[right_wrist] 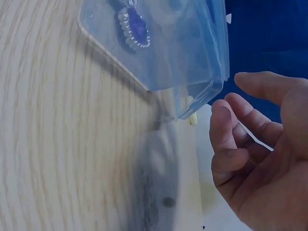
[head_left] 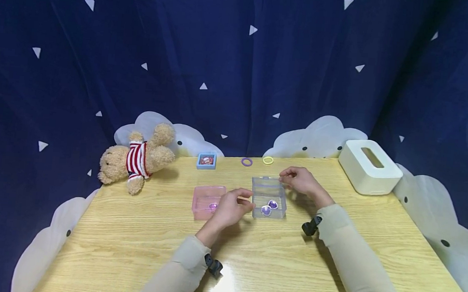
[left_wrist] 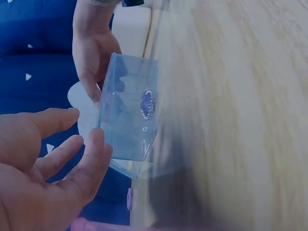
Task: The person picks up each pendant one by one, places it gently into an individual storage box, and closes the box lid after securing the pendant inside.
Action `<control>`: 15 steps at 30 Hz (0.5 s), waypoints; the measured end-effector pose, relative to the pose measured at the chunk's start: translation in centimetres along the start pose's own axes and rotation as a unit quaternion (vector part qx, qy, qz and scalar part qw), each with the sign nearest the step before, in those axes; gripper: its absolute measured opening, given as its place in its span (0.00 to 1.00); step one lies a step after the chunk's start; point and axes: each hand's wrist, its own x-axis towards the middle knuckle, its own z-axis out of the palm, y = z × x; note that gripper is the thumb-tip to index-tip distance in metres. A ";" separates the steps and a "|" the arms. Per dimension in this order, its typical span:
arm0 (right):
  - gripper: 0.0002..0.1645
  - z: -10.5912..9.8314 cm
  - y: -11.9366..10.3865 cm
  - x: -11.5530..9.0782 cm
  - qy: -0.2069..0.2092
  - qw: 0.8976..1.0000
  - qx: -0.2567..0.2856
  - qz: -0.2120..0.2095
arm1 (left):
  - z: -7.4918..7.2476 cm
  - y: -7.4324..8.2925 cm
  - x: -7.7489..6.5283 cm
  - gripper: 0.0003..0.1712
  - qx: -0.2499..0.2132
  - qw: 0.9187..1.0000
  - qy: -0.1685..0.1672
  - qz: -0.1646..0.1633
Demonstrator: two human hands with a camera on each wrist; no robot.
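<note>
A clear bluish plastic box [head_left: 280, 213] stands on the table with its hinged lid [head_left: 265, 186] raised at the back. Inside lie two purple gem-like ornaments [head_left: 266, 210] with beaded, clear rims, one of them close up in the right wrist view [right_wrist: 137, 29]. My left hand [head_left: 230, 207] is at the box's left side, fingers spread and fingertips near its wall in the left wrist view. At the lid's right corner, my right hand [head_left: 301, 180] has loosely bent fingers; the right wrist view shows a gap between thumb and fingers, nothing between them.
Left of the clear box, a pink box [head_left: 200, 213] holds a pinkish gem [head_left: 213, 206], partly behind my left hand. Farther back are a blue-framed square case [head_left: 206, 161], a purple ring [head_left: 247, 162] and a yellow ring [head_left: 268, 160]. A teddy bear [head_left: 136, 160] lies left; a white tissue box [head_left: 369, 169] stands right.
</note>
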 end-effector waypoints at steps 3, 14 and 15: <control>0.17 0.0 0.2 0.0 -0.004 1.000 -0.001 0.010 | 0.3 -0.2 0.1 0.21 0.007 1.000 -0.001 0.003; 0.17 0.2 0.7 0.0 -0.033 0.999 0.010 0.036 | 1.1 -0.2 0.3 0.21 0.019 1.000 0.001 -0.004; 0.17 0.2 0.7 0.0 -0.032 0.999 0.010 0.038 | 1.1 -0.1 0.3 0.21 0.022 1.000 0.002 -0.005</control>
